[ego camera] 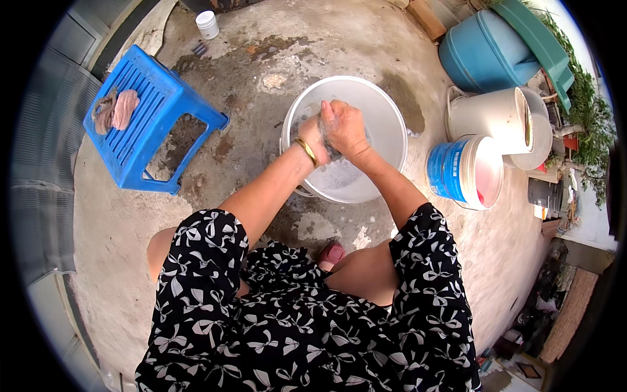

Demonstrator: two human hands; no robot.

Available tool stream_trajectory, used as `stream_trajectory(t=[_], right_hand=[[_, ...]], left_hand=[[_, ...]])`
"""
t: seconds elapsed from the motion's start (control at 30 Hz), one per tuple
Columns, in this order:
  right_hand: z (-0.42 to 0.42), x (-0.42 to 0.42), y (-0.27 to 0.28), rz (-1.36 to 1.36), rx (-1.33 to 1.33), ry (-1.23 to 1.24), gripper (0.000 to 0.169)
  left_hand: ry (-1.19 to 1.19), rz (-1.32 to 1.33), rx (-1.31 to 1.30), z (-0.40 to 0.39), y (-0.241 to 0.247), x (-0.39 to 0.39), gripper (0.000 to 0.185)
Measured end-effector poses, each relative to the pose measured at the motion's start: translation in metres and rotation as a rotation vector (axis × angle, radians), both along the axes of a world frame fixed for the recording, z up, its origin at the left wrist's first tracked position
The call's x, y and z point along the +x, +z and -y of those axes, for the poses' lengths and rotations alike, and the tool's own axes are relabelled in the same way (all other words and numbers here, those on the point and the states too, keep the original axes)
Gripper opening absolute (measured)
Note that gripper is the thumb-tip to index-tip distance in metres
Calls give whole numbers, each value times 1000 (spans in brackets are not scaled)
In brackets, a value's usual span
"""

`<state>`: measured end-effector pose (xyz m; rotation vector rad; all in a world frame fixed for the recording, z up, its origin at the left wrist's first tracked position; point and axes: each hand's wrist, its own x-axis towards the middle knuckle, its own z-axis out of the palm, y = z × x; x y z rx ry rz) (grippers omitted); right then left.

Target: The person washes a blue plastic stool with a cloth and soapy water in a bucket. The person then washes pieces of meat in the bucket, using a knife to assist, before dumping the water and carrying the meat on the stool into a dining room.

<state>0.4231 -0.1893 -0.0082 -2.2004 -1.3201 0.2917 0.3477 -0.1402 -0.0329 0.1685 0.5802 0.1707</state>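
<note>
My left hand, with a gold-coloured bangle at its wrist, and my right hand are pressed together over a white plastic bucket. Between them both grip a small grey wet cloth, mostly covered by my fingers; I cannot tell what kind of piece it is. Soapy water with white suds lies in the bucket below. To the left, a wrung pink cloth and a grey-brown cloth rest side by side on a blue slatted plastic stool.
On the right stand a white bucket with a blue label, a cream bucket and a large blue-green bin. A lidded white tub stands on the stained concrete floor at the far left. Plants line the right edge.
</note>
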Motion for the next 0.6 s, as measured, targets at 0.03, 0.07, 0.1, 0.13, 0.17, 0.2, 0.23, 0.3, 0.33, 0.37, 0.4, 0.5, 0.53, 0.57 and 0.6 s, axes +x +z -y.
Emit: stream_trajectory(t=[0.03,0.07,0.1,0.13,0.17,0.2,0.23,0.3,0.33,0.37,0.4,0.5,0.53,0.57,0.6], right_hand=[[-6,7,-9,-29,-70,-26,28],[-3,16,-25,65,-149,24,26],[5,26,-44,162,-235,64,25],[2,26,-60,253,-302,127,24],[3,32,-79,233,-436,100,23],[7,39,-97,215,-573,70,23],[6,37,-103,189,-709,44,24],[18,43,-119,200,-762,28,22],[27,53,-128,196,-782,72,21],[27,58,-128,195,-792,124,21],[28,66,-126,164,-707,141,15],[2,36,-60,-711,-561,-143,11],[10,38,-36,-782,-512,-64,10],[12,30,-13,-829,-474,-9,11],[15,25,14,-868,-431,37,14]], left_hand=[[48,-120,57,-3,11,-5,21],[84,-235,100,-3,15,-6,21],[107,-348,137,-1,15,-4,22],[139,-487,267,-8,-16,-2,29],[166,-550,292,-12,-20,-1,32],[191,-610,313,-13,-22,1,35],[217,-680,334,-15,-12,-3,38],[152,-676,470,-8,2,-9,45],[146,-737,488,-1,8,-4,45],[151,-801,510,0,11,-1,46],[165,-812,484,3,-3,4,45],[204,-672,151,-6,-31,-4,47],[113,-575,47,-2,-16,-2,44],[63,-519,2,-3,-3,-7,43],[7,-454,-40,-3,12,-9,43]])
